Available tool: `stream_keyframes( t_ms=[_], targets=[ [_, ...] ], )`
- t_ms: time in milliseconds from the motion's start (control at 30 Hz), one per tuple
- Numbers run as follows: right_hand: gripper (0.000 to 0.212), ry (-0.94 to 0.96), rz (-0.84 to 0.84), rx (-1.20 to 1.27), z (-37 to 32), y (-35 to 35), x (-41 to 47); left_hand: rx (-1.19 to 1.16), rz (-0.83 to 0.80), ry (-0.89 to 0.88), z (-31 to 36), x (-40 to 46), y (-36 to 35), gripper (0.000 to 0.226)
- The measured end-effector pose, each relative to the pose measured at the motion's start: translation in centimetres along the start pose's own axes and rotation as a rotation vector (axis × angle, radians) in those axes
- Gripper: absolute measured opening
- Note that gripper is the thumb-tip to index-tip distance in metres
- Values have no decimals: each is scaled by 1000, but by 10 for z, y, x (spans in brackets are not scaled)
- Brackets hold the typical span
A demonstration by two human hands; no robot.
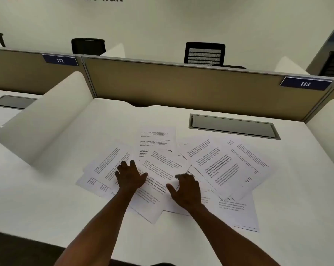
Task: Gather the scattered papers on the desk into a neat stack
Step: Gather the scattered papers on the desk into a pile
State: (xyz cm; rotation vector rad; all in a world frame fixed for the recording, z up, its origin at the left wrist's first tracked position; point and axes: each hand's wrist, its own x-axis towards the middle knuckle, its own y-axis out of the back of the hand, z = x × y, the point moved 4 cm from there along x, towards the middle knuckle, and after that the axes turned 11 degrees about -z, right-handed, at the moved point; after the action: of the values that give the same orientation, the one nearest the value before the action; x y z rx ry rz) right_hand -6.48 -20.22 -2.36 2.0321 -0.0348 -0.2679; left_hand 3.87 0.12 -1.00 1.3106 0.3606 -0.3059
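Nearest the camera, two bare forearms reach forward over the near edge of the desk (47,198); the left hand (130,176) lies flat with fingers spread, pressing on the left part of the papers (216,166) and gripping nothing; the right hand (185,189) rests on the sheets just beside it, fingers bent at the knuckles with the tips down on the paper, thumb out to the side, and whether it pinches a sheet cannot be told. The papers lie fanned and overlapping across the middle of the desk at differing angles, most of them to the right of the hands, one sheet jutting toward the partition (181,83); no stack is formed yet. Judgement: the sweep inward should be done with flat palms and light pressure, outer sheets drawn in first (the far-right ones lie farthest from either hand), so corners do not fold under; squaring the edges belongs afterwards. The surface is smooth and white, so sheets will likely slide easily. A grey cable hatch (233,126) sits behind the papers; curved white dividers flank the bay; tags read 112 (60,60) and 113 (305,84); black chairs (204,53) stand beyond.
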Motion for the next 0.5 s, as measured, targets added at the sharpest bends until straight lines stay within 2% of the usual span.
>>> stream_keyframes(
  t_ms=[167,300,400,500],
  targets=[
    [66,-15,-95,-74,0,-17,-6,-110,-49,53,-11,1,-9,100],
    [65,4,-31,-71,-1,-22,-10,-270,-64,123,-9,5,-11,102],
    [62,21,24,-44,1,-25,-13,-287,-75,156,-7,6,-10,102],
    [64,31,27,-28,3,-29,-15,-374,-67,109,-5,5,-4,87]
  ],
)
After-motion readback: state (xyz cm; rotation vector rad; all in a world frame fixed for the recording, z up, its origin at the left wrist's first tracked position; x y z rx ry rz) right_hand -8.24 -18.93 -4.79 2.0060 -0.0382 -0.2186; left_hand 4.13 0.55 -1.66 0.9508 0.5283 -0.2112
